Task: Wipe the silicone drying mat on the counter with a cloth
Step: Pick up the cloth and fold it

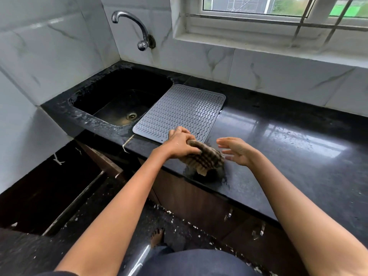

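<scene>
A grey ribbed silicone drying mat (pixel 179 110) lies flat on the black counter (pixel 278 136), right beside the sink. My left hand (pixel 179 144) grips a bunched brown striped cloth (pixel 207 158) just in front of the mat's near edge, over the counter's front. My right hand (pixel 237 150) hovers to the right of the cloth with fingers spread, holding nothing. The cloth's far end hangs toward the counter edge.
A black sink (pixel 123 100) with a drain sits left of the mat, under a chrome wall tap (pixel 137 28). White marble tiles and a window sill back the counter. Wooden cabinets (pixel 199 202) stand below, and a bare foot (pixel 157 237) on a speckled floor.
</scene>
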Demonstrator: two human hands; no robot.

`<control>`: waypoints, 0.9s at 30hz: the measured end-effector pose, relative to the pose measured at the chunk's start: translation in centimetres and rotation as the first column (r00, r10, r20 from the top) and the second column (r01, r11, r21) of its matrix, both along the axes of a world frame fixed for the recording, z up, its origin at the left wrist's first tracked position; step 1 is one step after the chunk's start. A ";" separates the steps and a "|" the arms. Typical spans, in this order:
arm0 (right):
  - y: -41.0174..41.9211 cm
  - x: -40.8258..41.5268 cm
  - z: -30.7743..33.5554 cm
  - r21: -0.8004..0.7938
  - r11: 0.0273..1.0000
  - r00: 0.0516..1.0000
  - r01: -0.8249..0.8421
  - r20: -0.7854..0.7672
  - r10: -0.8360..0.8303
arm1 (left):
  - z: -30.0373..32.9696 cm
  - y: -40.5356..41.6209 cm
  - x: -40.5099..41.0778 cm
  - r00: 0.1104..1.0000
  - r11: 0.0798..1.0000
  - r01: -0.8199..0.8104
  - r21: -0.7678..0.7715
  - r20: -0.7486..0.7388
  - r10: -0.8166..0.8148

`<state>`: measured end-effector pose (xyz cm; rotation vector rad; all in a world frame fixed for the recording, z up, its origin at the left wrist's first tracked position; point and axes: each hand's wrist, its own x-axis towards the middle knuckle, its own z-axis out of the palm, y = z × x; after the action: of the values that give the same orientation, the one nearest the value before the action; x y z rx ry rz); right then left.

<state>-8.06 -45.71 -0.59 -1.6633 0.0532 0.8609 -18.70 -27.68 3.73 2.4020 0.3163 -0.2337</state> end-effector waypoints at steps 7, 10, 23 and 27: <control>0.9 -0.2 2.5 0.393 0.911 0.925 0.123 0.288 -0.249 | 1.2 -0.2 2.3 0.995 0.935 -0.073 -0.346 0.042 0.093; 2.0 -0.9 3.5 0.346 0.935 0.920 -0.081 0.386 -0.064 | 0.9 -0.5 3.6 0.982 0.841 -0.162 -0.516 -0.002 0.188; 7.9 5.9 0.5 0.198 0.978 0.938 -0.071 0.347 -0.002 | -1.9 4.3 11.5 0.881 0.591 -0.434 -0.680 -0.183 0.436; 9.9 11.2 -1.3 0.172 0.955 0.900 0.242 0.329 -0.287 | -4.0 8.2 17.7 0.887 0.716 -0.419 -0.559 -0.083 0.454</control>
<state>3.15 -35.80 -1.88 -1.6210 -0.0210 0.3454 -1.05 -19.43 -0.30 1.6780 0.6766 -0.0221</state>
